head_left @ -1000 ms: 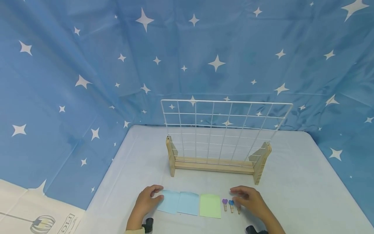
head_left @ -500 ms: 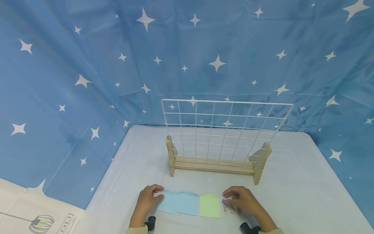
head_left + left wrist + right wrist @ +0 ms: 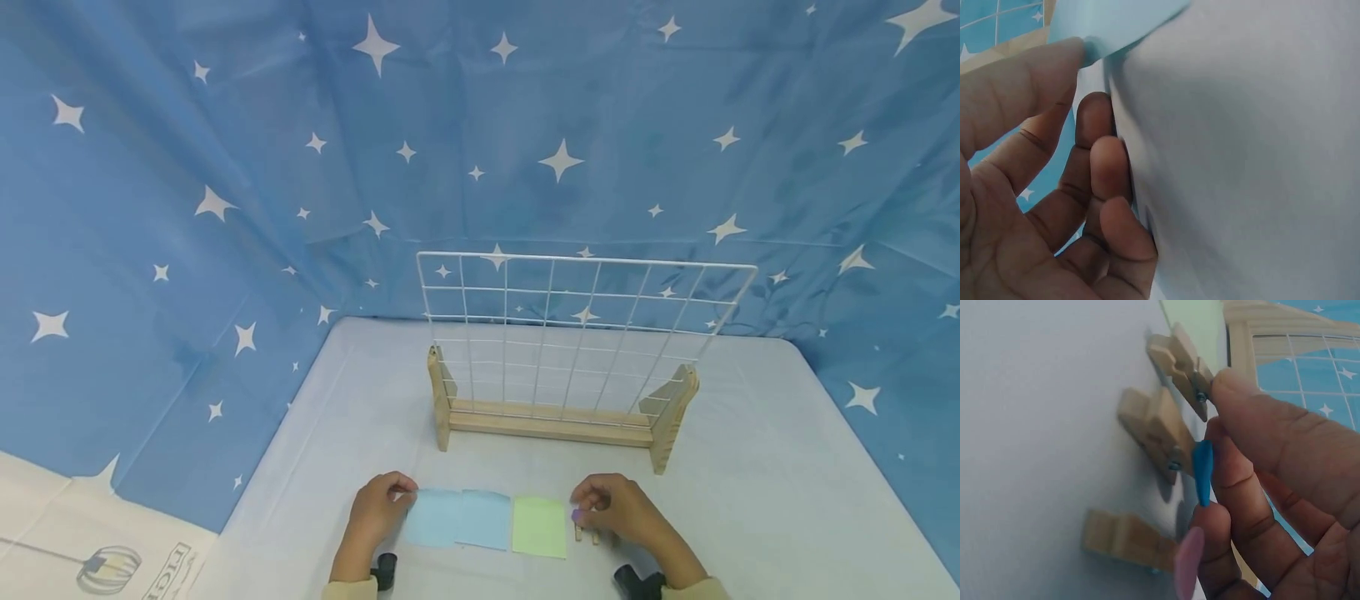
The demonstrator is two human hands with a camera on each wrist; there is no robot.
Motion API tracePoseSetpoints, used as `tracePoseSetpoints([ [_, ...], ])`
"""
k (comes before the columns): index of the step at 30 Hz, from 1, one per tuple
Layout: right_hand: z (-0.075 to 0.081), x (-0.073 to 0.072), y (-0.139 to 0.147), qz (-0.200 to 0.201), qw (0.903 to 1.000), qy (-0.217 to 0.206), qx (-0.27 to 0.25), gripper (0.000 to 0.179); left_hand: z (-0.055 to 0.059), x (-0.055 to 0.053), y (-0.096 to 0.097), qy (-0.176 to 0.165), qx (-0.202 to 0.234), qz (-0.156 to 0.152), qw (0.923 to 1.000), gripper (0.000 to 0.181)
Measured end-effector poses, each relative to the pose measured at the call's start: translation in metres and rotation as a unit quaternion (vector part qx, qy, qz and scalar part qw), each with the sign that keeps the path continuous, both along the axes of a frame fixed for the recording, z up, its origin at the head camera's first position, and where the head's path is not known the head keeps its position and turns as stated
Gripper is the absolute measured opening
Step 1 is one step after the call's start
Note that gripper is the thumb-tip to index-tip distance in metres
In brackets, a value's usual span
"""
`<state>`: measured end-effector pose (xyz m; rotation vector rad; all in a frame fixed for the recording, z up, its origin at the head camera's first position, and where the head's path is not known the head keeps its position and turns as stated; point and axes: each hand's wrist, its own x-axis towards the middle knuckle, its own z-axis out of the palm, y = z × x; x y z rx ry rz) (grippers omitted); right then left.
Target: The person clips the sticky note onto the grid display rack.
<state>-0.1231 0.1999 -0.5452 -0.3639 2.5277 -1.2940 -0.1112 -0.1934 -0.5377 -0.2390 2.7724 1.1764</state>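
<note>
In the head view my left hand (image 3: 378, 508) is at the left edge of a light blue paper sheet (image 3: 438, 521). Close up in the left wrist view, thumb and index finger pinch a corner of that blue sheet (image 3: 1116, 22), while the other fingers curl beneath. Over a row of small wooden clothespins, my right hand (image 3: 622, 510) pinches the heart end of the leftmost clothespin (image 3: 1179, 359); its purple heart (image 3: 576, 515) shows by the thumb. Below it in the right wrist view lie a blue-heart clothespin (image 3: 1150, 428) and a pink-heart clothespin (image 3: 1125, 540).
Another light blue sheet (image 3: 483, 521) and a light green sheet (image 3: 540, 529) lie between the hands on the white table (image 3: 360, 417). Behind them stands a white wire grid (image 3: 551, 292) in a wooden base (image 3: 551, 425). A starry blue curtain hangs at the back.
My right hand has moved left, from the right end of the clothespin row to the purple-heart one, and now pinches it. The left hand stays at the blue sheet, barely shifted.
</note>
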Motion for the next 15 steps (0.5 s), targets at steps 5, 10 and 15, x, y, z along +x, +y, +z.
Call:
tracePoseSetpoints([
  [5, 0.003, -0.004, 0.006, 0.027, 0.9981, -0.023, -0.049, 0.021, 0.002, 0.000, -0.003, -0.009, 0.008, 0.002, 0.9999, 0.004],
  [10, 0.005, -0.005, 0.012, 0.048, 0.9947, -0.038, -0.083, 0.016, 0.003, 0.000, -0.006, -0.015, 0.014, -0.003, 0.9998, 0.004],
  [15, 0.010, -0.004, 0.013, 0.037, 0.9949, -0.047, -0.081, 0.015, 0.002, 0.000, -0.010, -0.008, 0.014, -0.007, 0.9998, 0.004],
])
